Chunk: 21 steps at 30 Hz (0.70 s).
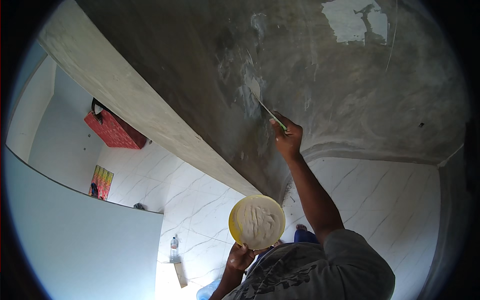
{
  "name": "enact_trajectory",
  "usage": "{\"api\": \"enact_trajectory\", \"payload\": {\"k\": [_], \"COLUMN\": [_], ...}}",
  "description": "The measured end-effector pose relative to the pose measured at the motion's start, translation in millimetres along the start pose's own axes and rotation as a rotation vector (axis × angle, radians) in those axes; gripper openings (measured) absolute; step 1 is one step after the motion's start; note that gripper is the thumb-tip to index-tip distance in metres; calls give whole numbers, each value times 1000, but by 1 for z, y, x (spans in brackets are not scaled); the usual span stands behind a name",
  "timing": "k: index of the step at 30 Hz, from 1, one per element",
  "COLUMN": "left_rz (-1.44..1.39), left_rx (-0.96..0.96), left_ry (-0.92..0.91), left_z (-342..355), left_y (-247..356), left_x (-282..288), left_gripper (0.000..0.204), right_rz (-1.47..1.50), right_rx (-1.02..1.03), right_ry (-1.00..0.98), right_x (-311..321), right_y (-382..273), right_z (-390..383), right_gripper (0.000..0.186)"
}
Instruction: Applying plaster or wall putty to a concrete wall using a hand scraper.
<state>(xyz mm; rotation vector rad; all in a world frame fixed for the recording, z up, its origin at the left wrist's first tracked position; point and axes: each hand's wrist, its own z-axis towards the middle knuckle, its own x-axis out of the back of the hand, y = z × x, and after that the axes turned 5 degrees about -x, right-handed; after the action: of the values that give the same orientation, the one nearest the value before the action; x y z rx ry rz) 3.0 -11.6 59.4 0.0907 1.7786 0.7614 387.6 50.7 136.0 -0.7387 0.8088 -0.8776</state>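
My right hand (pixel 288 134) is closed around the green handle of a putty knife (pixel 270 114). The knife's tip touches the grey plastered wall (pixel 345 95) at a pale smear of filler (pixel 255 86). Low in front of my body, my left hand (pixel 241 256) grips the near rim of a round yellow tub (pixel 231 227), thumb over the edge. Thick off-white putty (pixel 260 220) fills the tub, its surface ridged. Faint whitish streaks run up the wall above the knife.
A larger white patch (pixel 345 22) marks the wall at upper right. Left of the wall's pale edge (pixel 150 107) lie a white veined tile floor (pixel 187 200), a red box-like object (pixel 115 130) and a colourful mat (pixel 102 181). A plastic bottle (pixel 174 249) stands at lower left.
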Motion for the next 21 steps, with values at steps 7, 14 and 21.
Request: {"api": "enact_trajectory", "payload": {"k": [7,14,21], "left_rz": [-2,2,2], "left_rx": [-18,-22,-17], "left_ry": [34,21,18], "left_z": [-3,-2,-2], "left_y": [1,2,2], "left_x": [1,-6,-2], "left_gripper": [65,63,64], "right_rz": [5,-5,-15], "right_rx": [69,63,76], "right_ry": [14,11,-2], "right_x": [-1,2,2], "right_y": [1,3,5], "right_z": [-1,-6,-11], "right_gripper": [24,24,24]}}
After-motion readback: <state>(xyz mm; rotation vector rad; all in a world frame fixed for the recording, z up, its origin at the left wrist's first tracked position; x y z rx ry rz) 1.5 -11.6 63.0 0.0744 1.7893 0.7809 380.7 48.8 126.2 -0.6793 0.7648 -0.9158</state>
